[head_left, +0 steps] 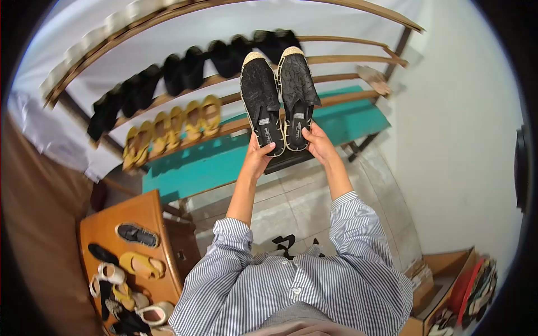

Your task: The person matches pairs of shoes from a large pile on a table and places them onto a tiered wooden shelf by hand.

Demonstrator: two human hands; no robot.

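Two black espadrille mules with straw-coloured toes and stitched rope soles are held up side by side, toes pointing away from me. My left hand (259, 161) grips the heel of the left espadrille (260, 92), thumb on its insole. The heel of the right espadrille (296, 81) is in my right hand (319, 143), thumb also pressed on the insole. Behind them stands a wooden shoe rack (235, 96) with black shoes (184, 71) on an upper tier and yellow shoes (168, 127) lower down. The fingers under the soles are mostly hidden.
A turquoise bench (196, 162) runs under the rack. At lower left, a wooden table (106, 218) bears several loose shoes, including a black espadrille (138, 234) and a yellow sandal (142, 265). A cardboard box (448, 263) and more shoes are at lower right, near the white wall (459, 140).
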